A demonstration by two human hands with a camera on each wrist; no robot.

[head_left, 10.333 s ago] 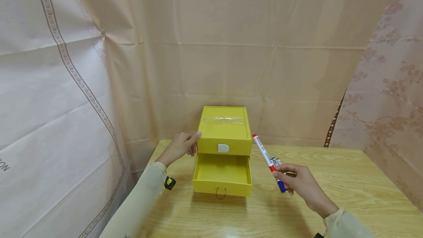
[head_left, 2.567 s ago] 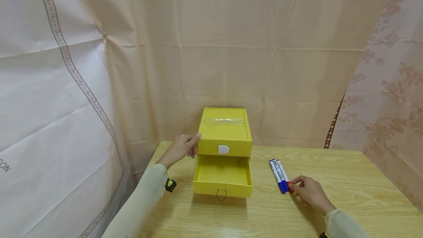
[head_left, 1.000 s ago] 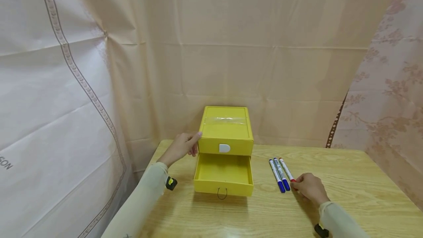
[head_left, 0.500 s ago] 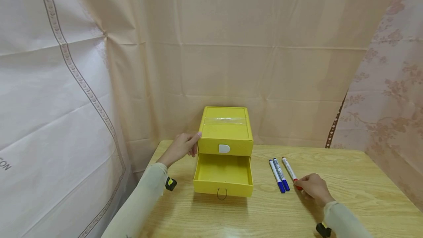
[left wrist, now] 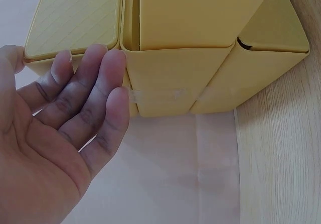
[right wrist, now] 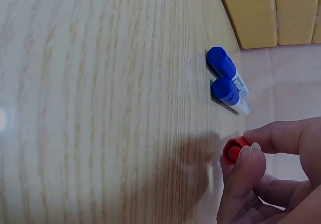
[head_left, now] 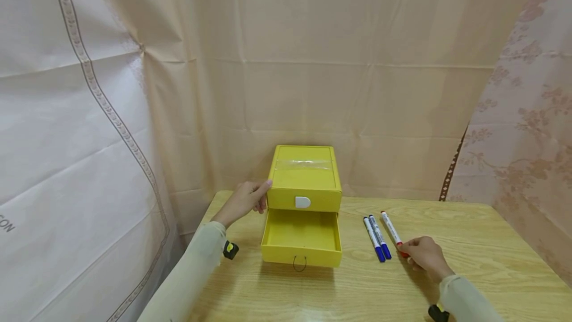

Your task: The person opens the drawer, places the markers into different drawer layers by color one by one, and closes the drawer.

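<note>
A yellow two-drawer box [head_left: 305,175] stands at the back of the table, its lower drawer [head_left: 286,255] pulled out and bare inside. My left hand [head_left: 243,200] rests against the box's left side, thumb at the top edge. In the left wrist view the fingers of that hand [left wrist: 55,133] are loosely bent and wrap nothing. With thumb and fingertips my right hand [head_left: 424,255] pinches the red-capped end of a white marker [head_left: 391,227] lying on the table. Two blue-capped markers [head_left: 373,236] [right wrist: 220,61] lie side by side left of it, a gap between.
The upper drawer, with a white tab [head_left: 302,202], is closed. A thin loop handle [head_left: 300,264] hangs on the lower drawer's front. The wooden table [head_left: 482,242] reaches a beige curtain [head_left: 308,78] behind; more cloth hangs on both sides.
The red marker, held up ten seconds ago, came down beside the blue ones. My right hand has since slid it rightward, opening a gap. The left hand has stayed at the box.
</note>
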